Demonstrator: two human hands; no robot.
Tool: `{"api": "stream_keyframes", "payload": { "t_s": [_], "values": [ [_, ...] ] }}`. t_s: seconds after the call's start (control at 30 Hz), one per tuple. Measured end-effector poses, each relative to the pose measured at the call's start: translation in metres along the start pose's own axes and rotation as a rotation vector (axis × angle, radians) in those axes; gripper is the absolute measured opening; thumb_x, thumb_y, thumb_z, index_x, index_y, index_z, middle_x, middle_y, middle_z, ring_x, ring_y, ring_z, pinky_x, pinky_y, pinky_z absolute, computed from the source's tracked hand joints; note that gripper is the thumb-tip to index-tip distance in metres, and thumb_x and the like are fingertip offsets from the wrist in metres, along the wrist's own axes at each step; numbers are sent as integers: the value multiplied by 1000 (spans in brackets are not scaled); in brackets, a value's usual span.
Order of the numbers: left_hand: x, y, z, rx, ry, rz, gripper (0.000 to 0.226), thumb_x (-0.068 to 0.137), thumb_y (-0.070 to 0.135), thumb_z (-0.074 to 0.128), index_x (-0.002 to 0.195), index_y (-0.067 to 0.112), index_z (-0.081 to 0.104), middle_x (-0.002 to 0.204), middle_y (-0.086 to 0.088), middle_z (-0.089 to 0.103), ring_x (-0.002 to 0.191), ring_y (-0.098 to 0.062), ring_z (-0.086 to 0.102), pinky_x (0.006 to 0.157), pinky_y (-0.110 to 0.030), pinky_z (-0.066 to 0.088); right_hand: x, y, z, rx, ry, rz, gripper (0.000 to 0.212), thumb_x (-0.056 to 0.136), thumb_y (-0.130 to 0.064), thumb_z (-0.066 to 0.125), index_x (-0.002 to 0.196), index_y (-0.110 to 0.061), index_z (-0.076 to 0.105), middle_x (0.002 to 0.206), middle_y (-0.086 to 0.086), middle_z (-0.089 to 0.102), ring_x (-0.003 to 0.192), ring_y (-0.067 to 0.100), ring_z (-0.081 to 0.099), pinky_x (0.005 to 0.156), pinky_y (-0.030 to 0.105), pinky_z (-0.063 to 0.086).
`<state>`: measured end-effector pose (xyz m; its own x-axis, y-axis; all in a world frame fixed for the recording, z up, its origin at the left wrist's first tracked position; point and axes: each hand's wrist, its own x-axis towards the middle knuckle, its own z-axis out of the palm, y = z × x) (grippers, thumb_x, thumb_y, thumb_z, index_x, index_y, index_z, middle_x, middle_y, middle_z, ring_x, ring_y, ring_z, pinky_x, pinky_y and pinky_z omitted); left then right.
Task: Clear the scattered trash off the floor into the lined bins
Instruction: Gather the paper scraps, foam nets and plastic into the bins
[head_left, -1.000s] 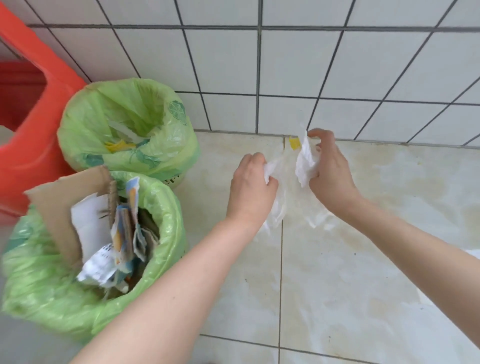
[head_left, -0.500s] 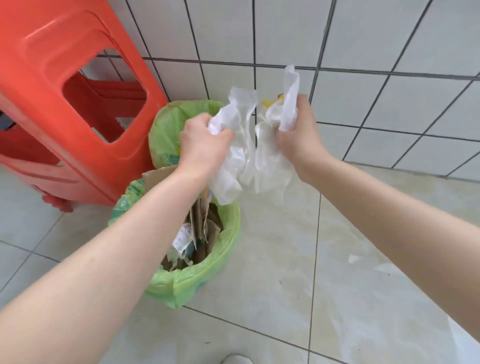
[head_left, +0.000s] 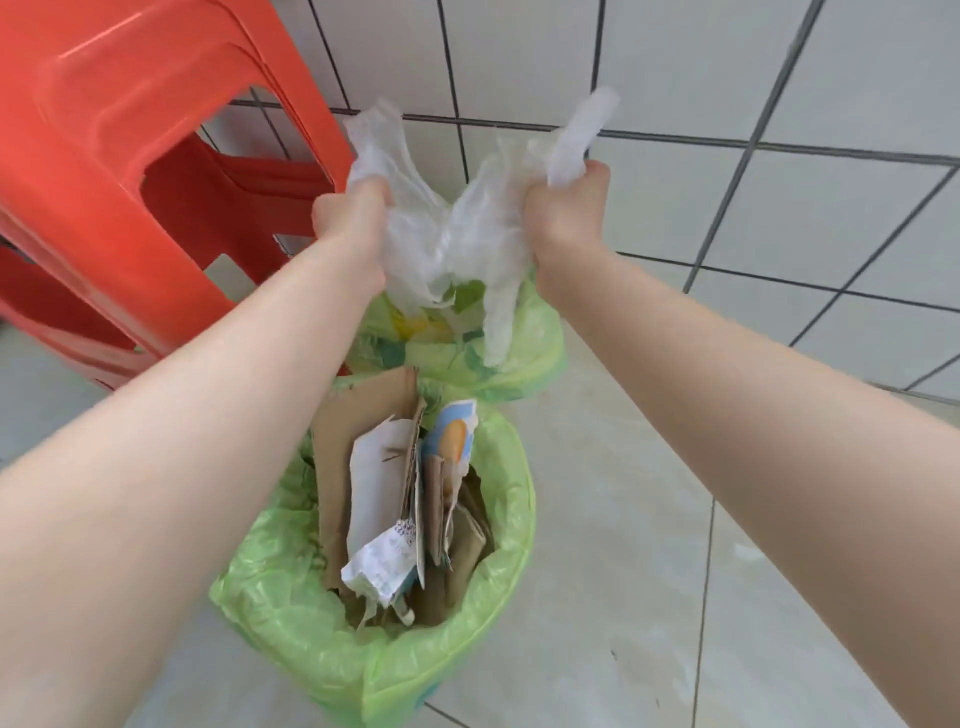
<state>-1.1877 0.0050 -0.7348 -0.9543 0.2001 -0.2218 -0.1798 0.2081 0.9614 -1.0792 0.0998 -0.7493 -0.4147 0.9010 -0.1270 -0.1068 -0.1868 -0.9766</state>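
A crumpled clear-white plastic bag hangs stretched between both hands. My left hand grips its left end and my right hand grips its right end, fingers curled round the plastic. The bag's lower part dangles over the far bin, lined with a green bag and holding yellow and green scraps. The near bin, also green-lined, stands below my forearms, packed with cardboard and paper wrappers.
A stack of red plastic stools stands left of the bins, against the white tiled wall. Pale floor tiles stretch to the right of the bins.
Both hands have carried the plastic bag from above the near bin to above the far bin and pulled it wider apart. The view has shifted so both bins show.
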Motion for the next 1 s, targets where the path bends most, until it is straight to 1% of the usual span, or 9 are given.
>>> {"api": "stream_keyframes", "payload": {
  "t_s": [0.1, 0.2, 0.33, 0.43, 0.53, 0.6, 0.7, 0.87, 1.0],
  "values": [
    [18, -4, 6, 19, 150, 200, 8, 85, 14, 53, 78, 10, 51, 75, 1, 50, 80, -28, 53, 72, -27, 40, 15, 0, 27, 27, 68, -106, 30, 87, -4, 50, 113, -10, 37, 84, -8, 47, 73, 6, 51, 64, 16, 44],
    [33, -24, 9, 279, 227, 471, 18, 91, 8, 45, 101, -5, 52, 112, -18, 47, 109, -33, 46, 95, -30, 31, 20, 6, 38, 18, 116, -275, 40, 84, 4, 50, 113, -17, 33, 90, -10, 48, 77, 6, 54, 60, 7, 45],
    [39, -44, 9, 732, -129, 543, 33, 91, 8, 44, 123, -3, 41, 134, -21, 29, 127, -36, 30, 108, -34, 23, 20, 40, 36, -167, 44, -305, 47, 83, -1, 47, 127, -14, 35, 108, 2, 51, 90, 16, 55, 74, 22, 50],
    [52, -60, 0, 1149, -449, 463, 32, 93, 23, 45, 120, 8, 52, 137, -20, 33, 128, -36, 32, 105, -37, 29, 18, 63, 22, -624, -213, -417, 52, 86, 0, 46, 134, -16, 32, 123, 9, 44, 100, 26, 51, 76, 31, 41],
    [59, -67, -14, 1126, -635, 478, 27, 89, 31, 47, 81, 12, 64, 103, -15, 60, 107, -35, 54, 89, -42, 43, 14, 66, 10, -1189, -395, -613, 56, 82, 9, 46, 134, -8, 34, 126, 14, 43, 105, 32, 44, 80, 32, 29],
    [60, -65, -22, 1000, -718, 433, 39, 93, 36, 47, 104, 5, 68, 103, -8, 61, 98, -23, 55, 83, -34, 41, 15, 67, 10, -1424, -480, -656, 51, 81, 6, 47, 129, -7, 36, 123, 16, 44, 107, 32, 40, 89, 36, 30],
    [69, -61, -34, 1086, -745, 543, 51, 101, 40, 28, 142, 15, 43, 145, -4, 43, 134, -18, 37, 111, -32, 27, 18, 66, 20, -1639, -526, -526, 42, 83, -2, 50, 124, -6, 42, 125, 17, 41, 116, 38, 34, 96, 41, 34],
    [71, -50, -49, 1196, -527, 798, 68, 84, 53, 21, 149, 35, 13, 157, 2, 13, 143, -34, 18, 117, -48, 16, 22, 62, 31, -1618, -642, -408, 56, 82, -8, 58, 133, -9, 34, 131, 16, 34, 126, 40, 27, 100, 48, 38],
    [55, -45, -44, 1137, -774, 809, 64, 90, 65, 22, 147, 37, 26, 160, 1, 10, 147, -16, 10, 120, -39, 10, 26, 53, 22, -1517, -727, -391, 84, 79, -35, 70, 143, -11, 22, 139, 17, 33, 129, 41, 29, 105, 49, 35]
  ]
}}
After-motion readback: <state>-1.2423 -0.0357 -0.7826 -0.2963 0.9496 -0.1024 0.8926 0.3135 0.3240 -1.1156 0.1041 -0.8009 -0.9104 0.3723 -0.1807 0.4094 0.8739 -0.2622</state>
